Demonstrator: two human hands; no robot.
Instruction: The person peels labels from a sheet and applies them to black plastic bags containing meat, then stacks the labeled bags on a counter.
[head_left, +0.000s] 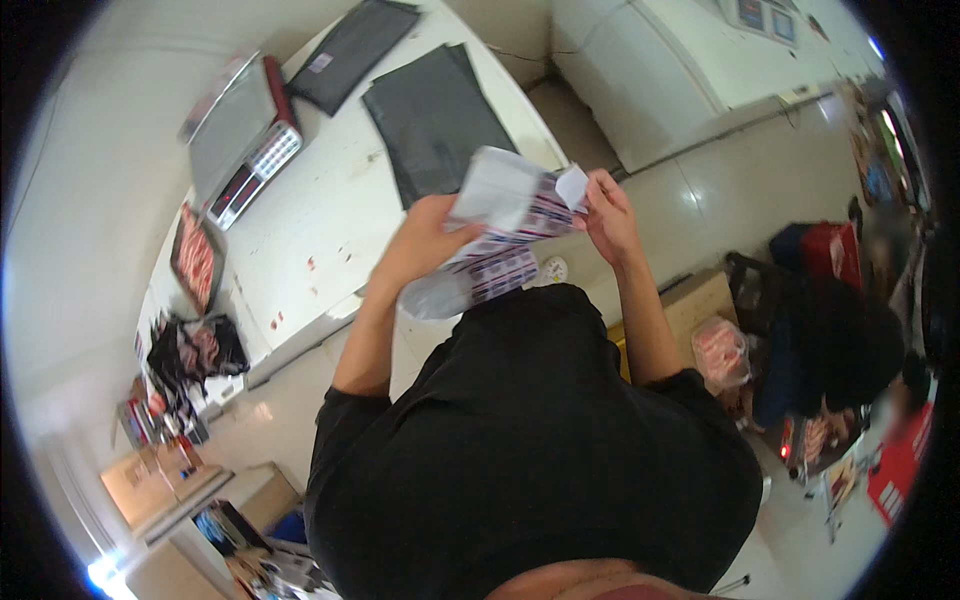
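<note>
My left hand grips the left edge of a strip of printed labels, its thumb lying over the front. The strip is white with rows of dark and pink print, and its lower part hangs folded in front of my black shirt. At the strip's upper right corner, my right hand pinches a small white piece between thumb and fingers. Whether that piece is still joined to the strip is unclear. Just beyond the strip, flat dark grey plastic bags lie on the white table.
A digital scale with a lit red display stands on the table, near another dark bag bearing a label. Left are a tray of meat and meat in a black plastic bag. A person in dark clothes is at the right.
</note>
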